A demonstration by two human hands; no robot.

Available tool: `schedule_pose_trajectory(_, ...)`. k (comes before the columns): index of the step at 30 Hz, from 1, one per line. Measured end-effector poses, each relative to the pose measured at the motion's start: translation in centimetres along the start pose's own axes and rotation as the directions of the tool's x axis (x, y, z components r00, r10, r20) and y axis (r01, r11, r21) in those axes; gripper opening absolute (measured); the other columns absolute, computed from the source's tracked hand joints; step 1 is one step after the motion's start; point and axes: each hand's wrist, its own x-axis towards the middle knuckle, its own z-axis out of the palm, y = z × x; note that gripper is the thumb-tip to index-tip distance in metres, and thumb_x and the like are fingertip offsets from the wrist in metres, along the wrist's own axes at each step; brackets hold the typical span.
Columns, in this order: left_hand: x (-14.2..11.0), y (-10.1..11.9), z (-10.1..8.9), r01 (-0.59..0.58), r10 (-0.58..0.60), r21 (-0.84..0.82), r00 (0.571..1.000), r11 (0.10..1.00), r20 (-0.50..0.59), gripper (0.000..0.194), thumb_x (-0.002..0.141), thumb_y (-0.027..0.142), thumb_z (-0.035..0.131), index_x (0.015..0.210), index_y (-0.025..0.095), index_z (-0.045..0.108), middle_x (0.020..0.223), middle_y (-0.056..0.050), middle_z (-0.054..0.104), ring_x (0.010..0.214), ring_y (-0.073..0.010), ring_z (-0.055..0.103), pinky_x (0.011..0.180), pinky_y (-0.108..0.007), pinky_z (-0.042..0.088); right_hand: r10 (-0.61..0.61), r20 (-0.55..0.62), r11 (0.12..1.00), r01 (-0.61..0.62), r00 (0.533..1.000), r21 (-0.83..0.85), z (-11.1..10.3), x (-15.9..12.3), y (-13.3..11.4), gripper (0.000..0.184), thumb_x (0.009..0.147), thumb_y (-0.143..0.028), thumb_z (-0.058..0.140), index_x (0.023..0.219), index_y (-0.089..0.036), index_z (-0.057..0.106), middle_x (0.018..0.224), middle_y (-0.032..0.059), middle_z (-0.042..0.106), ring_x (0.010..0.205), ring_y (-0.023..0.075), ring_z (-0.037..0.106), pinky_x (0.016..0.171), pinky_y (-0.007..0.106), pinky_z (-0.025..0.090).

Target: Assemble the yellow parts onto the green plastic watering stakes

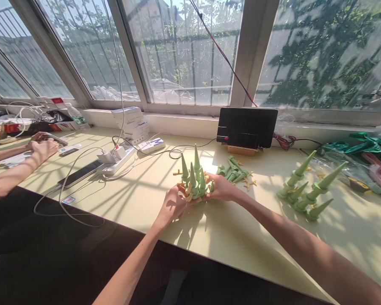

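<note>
Between my hands stands a cluster of green cone-topped pieces (193, 180) joined by small yellow connectors, its pointed tips upward. My left hand (174, 202) grips its left lower side, with fingers closed round it. From the right, my right hand (221, 187) holds the same cluster low down, thumb and fingers closed. The lower part of the cluster is partly hidden by my fingers. Just behind my right hand lies a pile of loose green pieces (233, 169) with several yellow connectors (250, 183). Another green cone cluster (311, 190) stands farther right on the table.
A dark tablet (247, 127) leans on a stand by the window. To the left are a power strip (117, 163) with chargers, a phone (81, 173), cables and white boxes (131, 125). Another person's hands (42, 146) hold a device at far left. Plastic bags (358, 146) lie right.
</note>
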Motion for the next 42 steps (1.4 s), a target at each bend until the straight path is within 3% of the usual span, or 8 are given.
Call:
schedule_pose_trajectory(15,-0.1,-0.3,0.3,0.063,-0.067,0.103,0.997,0.993,0.033,0.041,0.059,0.037,0.080,0.090,0.017,0.062,0.076,-0.005,0.070,0.063,-0.0219,0.066,0.051,-0.028,0.048,0.092,0.002,0.993,-0.092,0.996,-0.069,-0.1,-0.4,0.1,0.074,0.064,-0.028,0.086,0.131,-0.018,0.056,0.111,0.0085,0.070,0.075,0.0178,0.065,0.068,0.027,0.048)
schedule_pose_trajectory(21,-1.3,-0.6,-1.4,0.044,-0.054,0.138,0.997,0.989,0.064,0.058,0.060,0.041,0.081,0.111,0.018,0.063,0.088,-0.004,0.066,0.062,-0.0190,0.063,0.053,-0.027,0.048,0.141,0.000,0.987,-0.141,0.990,-0.074,-0.3,-0.7,-0.2,0.087,0.063,-0.030,0.088,0.139,-0.018,0.050,0.112,0.0088,0.069,0.080,0.0197,0.064,0.073,0.029,0.047)
schedule_pose_trajectory(25,-3.9,0.5,-3.8,-0.006,-0.040,0.378,0.993,0.926,0.112,0.040,0.069,0.050,0.074,0.089,0.018,0.064,0.085,-0.004,0.064,0.064,-0.0179,0.060,0.058,-0.028,0.045,0.172,-0.003,0.982,-0.172,0.985,-0.082,-1.0,-1.7,0.0,0.095,0.064,-0.038,0.088,0.145,-0.017,0.043,0.120,0.0124,0.066,0.087,0.0219,0.063,0.079,0.033,0.047)
schedule_pose_trajectory(27,-5.4,1.9,-4.1,-0.118,0.013,0.427,0.971,0.897,0.240,0.034,0.077,0.052,0.067,0.078,0.019,0.061,0.077,-0.002,0.062,0.067,-0.0173,0.057,0.060,-0.026,0.043,0.160,-0.021,0.984,-0.161,0.987,-0.077,-1.5,-2.4,0.2,0.098,0.064,-0.041,0.088,0.146,-0.017,0.041,0.124,0.0134,0.064,0.090,0.0225,0.063,0.081,0.034,0.047)
schedule_pose_trajectory(31,-6.9,5.5,-0.7,-0.344,0.118,0.357,0.842,0.868,0.526,0.028,0.087,0.046,0.060,0.078,0.020,0.059,0.075,0.001,0.060,0.070,-0.0145,0.053,0.062,-0.024,0.039,0.181,-0.091,0.980,-0.187,0.979,-0.069,-2.6,-4.0,0.6,0.099,0.062,-0.038,0.089,0.146,-0.017,0.041,0.122,0.0124,0.064,0.086,0.0209,0.062,0.077,0.033,0.047)
schedule_pose_trajectory(38,-3.6,8.4,10.2,-0.795,0.411,0.019,0.334,0.606,0.848,0.011,0.078,0.020,0.063,0.072,0.019,0.054,0.068,0.002,0.058,0.059,-0.0112,0.046,0.054,-0.026,0.030,0.189,-0.287,0.980,-0.198,0.939,-0.003,-5.1,-6.3,0.8,0.041,0.085,-0.032,0.065,0.122,-0.016,0.058,0.109,0.0089,0.068,0.050,0.0073,0.049,0.055,0.026,0.043)
schedule_pose_trajectory(40,-2.7,8.7,12.3,-0.835,0.464,-0.035,0.269,0.548,0.844,0.017,0.078,0.020,0.060,0.066,0.019,0.048,0.061,0.002,0.054,0.053,-0.0110,0.042,0.050,-0.027,0.026,0.182,-0.306,0.982,-0.186,0.934,0.017,-5.8,-6.8,0.5,0.035,0.086,-0.034,0.062,0.116,-0.016,0.060,0.103,0.0075,0.070,0.047,0.0067,0.047,0.051,0.025,0.042)
schedule_pose_trajectory(42,-1.9,8.9,14.2,-0.847,0.485,-0.030,0.275,0.531,0.830,0.020,0.077,0.022,0.059,0.063,0.020,0.044,0.055,0.003,0.049,0.049,-0.0110,0.039,0.050,-0.028,0.024,0.171,-0.333,0.984,-0.177,0.927,0.014,-6.5,-7.4,0.3,0.031,0.087,-0.036,0.061,0.111,-0.016,0.063,0.098,0.0066,0.072,0.048,0.0076,0.049,0.049,0.024,0.041)
